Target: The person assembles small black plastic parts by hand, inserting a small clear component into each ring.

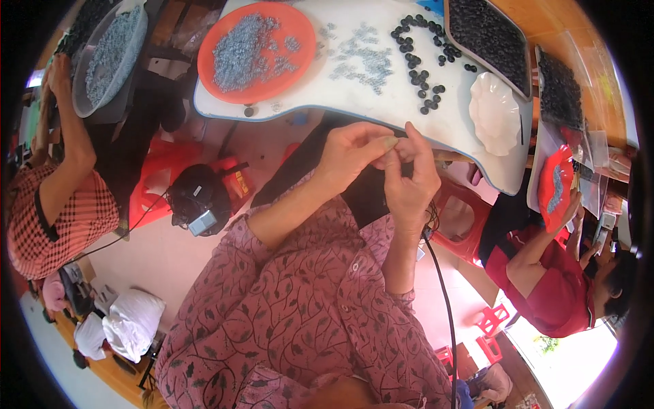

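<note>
My left hand (pixel 349 154) and my right hand (pixel 413 178) meet in front of the table's near edge, fingertips almost touching. Both are closed in a pinch; whatever sits between the fingers is too small to make out. Beyond them on the white table (pixel 310 95) lies a loose spread of small bluish clear pieces (pixel 364 58). Similar pieces are heaped on an orange-red round plate (pixel 300 28) at the left. Black round caps (pixel 412 61) lie scattered toward the right. A tray (pixel 488 65) full of black caps stands at the far right, with a white scalloped dish (pixel 494 112) nearer.
At the left, a person in a checked shirt (pixel 65 218) works by a basin (pixel 82 102) of bluish pieces. Another person in red (pixel 538 286) holds a red bag (pixel 555 184) at the right. Red stools (pixel 458 218) stand below; a black cable (pixel 443 293) hangs beside my right arm.
</note>
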`<state>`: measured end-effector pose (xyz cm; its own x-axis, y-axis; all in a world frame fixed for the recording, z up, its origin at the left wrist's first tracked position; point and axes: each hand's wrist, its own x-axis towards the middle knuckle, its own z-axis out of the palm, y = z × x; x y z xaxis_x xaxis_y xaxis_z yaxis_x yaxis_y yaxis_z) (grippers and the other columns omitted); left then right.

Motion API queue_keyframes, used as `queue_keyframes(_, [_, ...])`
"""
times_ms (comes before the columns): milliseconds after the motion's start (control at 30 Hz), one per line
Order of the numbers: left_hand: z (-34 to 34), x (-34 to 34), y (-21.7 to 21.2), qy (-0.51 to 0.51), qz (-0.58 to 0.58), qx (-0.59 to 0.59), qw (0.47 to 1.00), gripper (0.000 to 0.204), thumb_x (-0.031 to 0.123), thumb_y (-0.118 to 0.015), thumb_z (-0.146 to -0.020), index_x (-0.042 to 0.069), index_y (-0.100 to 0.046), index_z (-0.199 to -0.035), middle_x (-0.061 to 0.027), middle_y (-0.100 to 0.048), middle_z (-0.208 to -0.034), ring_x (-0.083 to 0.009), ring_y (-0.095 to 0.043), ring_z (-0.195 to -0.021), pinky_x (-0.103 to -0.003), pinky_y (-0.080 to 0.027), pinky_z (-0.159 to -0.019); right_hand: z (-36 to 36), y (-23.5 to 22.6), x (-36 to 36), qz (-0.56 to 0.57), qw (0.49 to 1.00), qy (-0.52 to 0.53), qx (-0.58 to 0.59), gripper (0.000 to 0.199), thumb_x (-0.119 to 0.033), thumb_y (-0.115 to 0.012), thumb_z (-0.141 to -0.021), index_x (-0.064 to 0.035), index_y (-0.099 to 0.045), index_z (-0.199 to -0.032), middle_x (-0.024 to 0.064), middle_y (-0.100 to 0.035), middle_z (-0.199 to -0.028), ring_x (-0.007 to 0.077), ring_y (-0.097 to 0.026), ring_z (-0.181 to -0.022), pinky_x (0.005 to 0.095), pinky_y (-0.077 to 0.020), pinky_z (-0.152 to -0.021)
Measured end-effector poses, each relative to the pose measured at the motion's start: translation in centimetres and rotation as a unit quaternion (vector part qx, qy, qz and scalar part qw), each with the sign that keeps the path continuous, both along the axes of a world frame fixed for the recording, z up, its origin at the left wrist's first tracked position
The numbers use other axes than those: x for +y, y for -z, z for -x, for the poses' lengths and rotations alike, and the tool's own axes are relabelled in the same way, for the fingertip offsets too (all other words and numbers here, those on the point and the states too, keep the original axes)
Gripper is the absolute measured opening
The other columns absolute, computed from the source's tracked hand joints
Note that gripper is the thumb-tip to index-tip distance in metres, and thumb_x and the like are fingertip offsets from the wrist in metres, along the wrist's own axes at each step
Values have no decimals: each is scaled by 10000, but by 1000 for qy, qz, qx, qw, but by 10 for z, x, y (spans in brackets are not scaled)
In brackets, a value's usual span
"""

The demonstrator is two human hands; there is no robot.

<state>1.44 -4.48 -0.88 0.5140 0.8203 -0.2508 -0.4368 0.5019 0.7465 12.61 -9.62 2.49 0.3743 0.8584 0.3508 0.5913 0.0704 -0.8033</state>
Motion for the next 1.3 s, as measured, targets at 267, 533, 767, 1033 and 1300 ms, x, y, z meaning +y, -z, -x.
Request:
queue_keyframes(267, [6, 4, 1, 13, 31, 19, 999, 205, 86, -633, -912, -17, -662, -1087, -91, -691, -956, -138, -665, -819, -266, -563, -726, 3, -1, 0, 14, 996, -13, -91, 541, 57, -669, -794, 11, -495, -1303, 87, -612, -848, 181, -596, -712, 296, -514, -660])
queue_keyframes(533, [10, 12, 7, 60, 77, -108, 989, 265, 110, -599, -933, -41, -622, -1150, -144, -688, -991, -192, -693, -848, -328, -596, -758, -4, 4, -8, -4, 982, 17, 190, 451, 44, -648, -848, 15, -511, -1277, 65, -682, -953, 93, -624, -828, 239, -511, -719])
queue_keyframes(767, [16, 16, 9, 71, 90, -180, 977, 276, 124, -613, -928, -52, -614, -1140, -160, -679, -969, -172, -682, -787, -313, -600, -734, -5, -1, -8, -16, 971, 50, 232, 393, 23, -637, -876, 10, -522, -1252, 59, -682, -956, 76, -603, -817, 203, -476, -716])
queue_keyframes(1033, [12, 13, 9, 60, 98, -202, 973, 252, 139, -604, -936, -29, -628, -1123, -149, -688, -941, -120, -640, -727, -269, -536, -651, -7, 10, -8, -17, 957, 46, 287, 372, 28, -626, -877, 11, -519, -1234, 63, -679, -970, 65, -590, -822, 190, -457, -701])
queue_keyframes(1300, [8, 14, 7, 42, 123, -199, 971, 221, 137, -607, -935, -16, -639, -1091, -111, -681, -900, -109, -616, -693, -262, -520, -630, -7, 9, -7, 3, 953, 47, 299, 349, 23, -616, -885, 1, -525, -1222, 65, -674, -976, 72, -584, -846, 200, -459, -731])
